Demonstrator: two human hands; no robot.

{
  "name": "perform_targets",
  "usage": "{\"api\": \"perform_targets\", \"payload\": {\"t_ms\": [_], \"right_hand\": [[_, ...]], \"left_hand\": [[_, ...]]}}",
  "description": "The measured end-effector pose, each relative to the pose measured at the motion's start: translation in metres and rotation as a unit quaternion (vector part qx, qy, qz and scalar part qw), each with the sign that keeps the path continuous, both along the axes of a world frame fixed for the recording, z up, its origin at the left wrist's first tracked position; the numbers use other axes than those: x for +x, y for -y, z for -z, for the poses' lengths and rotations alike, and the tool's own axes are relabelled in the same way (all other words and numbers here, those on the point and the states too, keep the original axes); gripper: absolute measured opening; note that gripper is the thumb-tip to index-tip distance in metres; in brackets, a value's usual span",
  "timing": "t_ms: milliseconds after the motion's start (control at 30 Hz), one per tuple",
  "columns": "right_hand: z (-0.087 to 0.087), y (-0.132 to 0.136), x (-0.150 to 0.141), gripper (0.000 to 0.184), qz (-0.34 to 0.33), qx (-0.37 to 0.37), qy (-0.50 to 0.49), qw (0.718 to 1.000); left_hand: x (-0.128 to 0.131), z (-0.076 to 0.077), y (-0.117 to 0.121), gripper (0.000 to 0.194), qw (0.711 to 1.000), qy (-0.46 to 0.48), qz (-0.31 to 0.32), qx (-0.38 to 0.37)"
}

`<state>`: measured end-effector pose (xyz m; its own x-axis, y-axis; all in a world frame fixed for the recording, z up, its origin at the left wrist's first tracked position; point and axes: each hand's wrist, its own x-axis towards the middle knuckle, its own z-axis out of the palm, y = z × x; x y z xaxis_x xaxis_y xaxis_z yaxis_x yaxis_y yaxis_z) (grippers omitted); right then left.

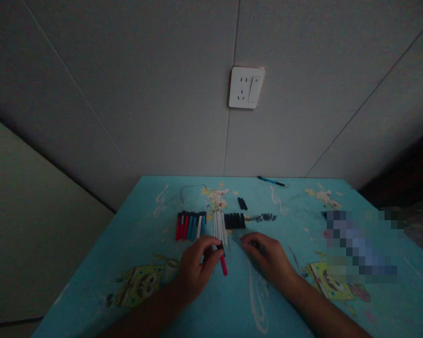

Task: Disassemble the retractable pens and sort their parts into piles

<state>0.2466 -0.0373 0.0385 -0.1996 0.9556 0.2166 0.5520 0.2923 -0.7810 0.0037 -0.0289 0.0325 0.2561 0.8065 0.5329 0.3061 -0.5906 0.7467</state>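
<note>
My left hand (200, 263) pinches a red pen barrel (223, 265) with a black end, tilted down toward me. To its right, my right hand (268, 256) is held low over the table with thumb and fingers drawn together; anything between them is too small or hidden to make out. Just beyond my hands lies a row of red and blue pen barrels (191, 226). Beside them are several thin white refills (219, 223), then black tube-like pen parts (234, 221). Small springs and dark bits (262, 218) continue that row to the right.
Two black pieces (242, 203) lie behind the row. A blue-and-black pen (272, 181) rests near the table's back edge. At the right is a pixelated bluish object (359, 244). The blue patterned tabletop (211, 310) meets a grey wall with a socket (246, 88).
</note>
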Motion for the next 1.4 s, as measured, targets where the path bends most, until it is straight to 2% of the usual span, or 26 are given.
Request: {"api": "perform_targets", "payload": {"t_ms": [133,200,267,367,433,533,700,800,900,1000,1133,1267,1400], "right_hand": [[-0.015,-0.033,0.000,0.009,-0.001,0.059,0.050,0.997],[-0.023,-0.063,-0.006,0.009,0.002,0.063,0.125,0.990],[-0.028,-0.098,-0.016,0.008,0.002,0.066,0.151,0.986],[-0.024,-0.141,-0.032,0.011,0.000,0.066,0.187,0.980],[-0.018,-0.159,-0.042,0.014,0.002,0.061,0.211,0.976],[-0.009,-0.169,-0.049,0.019,0.005,0.049,0.236,0.970],[-0.006,-0.171,-0.050,0.021,0.001,0.031,0.254,0.967],[-0.008,-0.169,-0.051,0.023,-0.002,0.029,0.264,0.964],[-0.011,-0.163,-0.045,0.030,-0.002,0.038,0.279,0.960],[-0.014,-0.156,-0.024,0.031,0.016,0.053,0.304,0.951],[-0.021,-0.158,0.032,0.028,0.100,0.058,0.351,0.929],[-0.026,-0.166,0.101,0.025,0.218,0.035,0.400,0.889],[-0.020,-0.163,0.146,0.032,0.277,0.008,0.430,0.859]], "left_hand": [[0.002,0.002,0.001,0.017,1.000,-0.011,0.026,-0.009],[0.002,0.003,0.001,0.017,0.999,-0.013,0.038,-0.012],[0.003,0.001,0.001,0.016,0.999,-0.015,0.050,-0.007],[0.002,-0.003,0.000,0.016,0.998,-0.026,0.059,0.016],[0.001,-0.006,-0.002,0.016,0.997,-0.035,0.054,0.035],[-0.003,-0.011,-0.006,0.014,0.998,-0.042,0.017,0.048],[-0.023,-0.018,-0.025,0.012,0.991,-0.054,-0.104,0.061],[-0.043,-0.023,-0.043,0.014,0.977,-0.083,-0.179,0.083],[-0.064,-0.027,-0.061,0.015,0.951,-0.166,-0.247,0.080],[-0.080,-0.028,-0.075,0.016,0.907,-0.296,-0.297,0.018],[-0.090,-0.021,-0.083,0.018,0.850,-0.430,-0.297,-0.065],[-0.092,-0.011,-0.087,0.022,0.835,-0.468,-0.271,-0.096],[-0.095,-0.003,-0.092,0.025,0.838,-0.467,-0.260,-0.110]]}}
